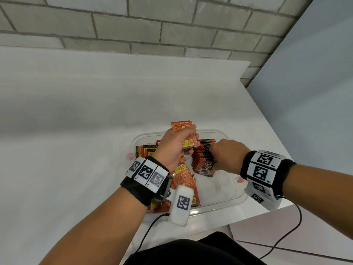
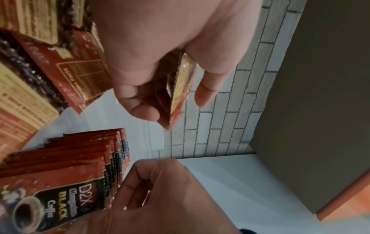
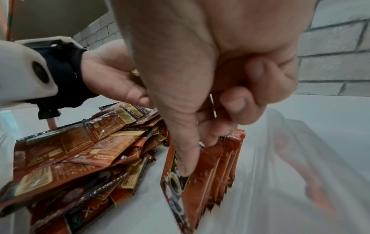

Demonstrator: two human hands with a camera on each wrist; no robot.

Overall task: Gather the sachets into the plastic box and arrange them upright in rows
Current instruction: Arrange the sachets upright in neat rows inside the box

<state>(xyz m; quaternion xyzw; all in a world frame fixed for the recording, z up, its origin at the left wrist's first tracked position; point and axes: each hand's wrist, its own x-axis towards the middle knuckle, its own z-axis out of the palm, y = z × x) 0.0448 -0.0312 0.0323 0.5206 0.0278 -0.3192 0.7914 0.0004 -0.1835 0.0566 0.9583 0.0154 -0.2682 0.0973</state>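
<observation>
A clear plastic box (image 1: 219, 205) sits near the white table's right front corner. Along its middle stands a row of upright red-brown coffee sachets (image 1: 203, 159), also visible as a row (image 3: 218, 159) and a row (image 2: 84, 159) in the wrist views. My right hand (image 1: 214, 150) is at the row's near end, thumb (image 3: 185, 161) pressed on the front sachet's face and fingers curled over the tops. My left hand (image 1: 188, 139) holds a few sachets (image 1: 183, 127) raised above the box, seen edge-on as sachets (image 2: 181, 85). A loose pile of sachets (image 1: 184, 178) fills the box's left side.
The white table (image 1: 76, 111) stretches left and back to a grey brick wall (image 1: 152, 25). Its right edge (image 1: 267, 129) lies close to the box. Black cables (image 1: 286, 238) hang from both wrist cameras off the front edge.
</observation>
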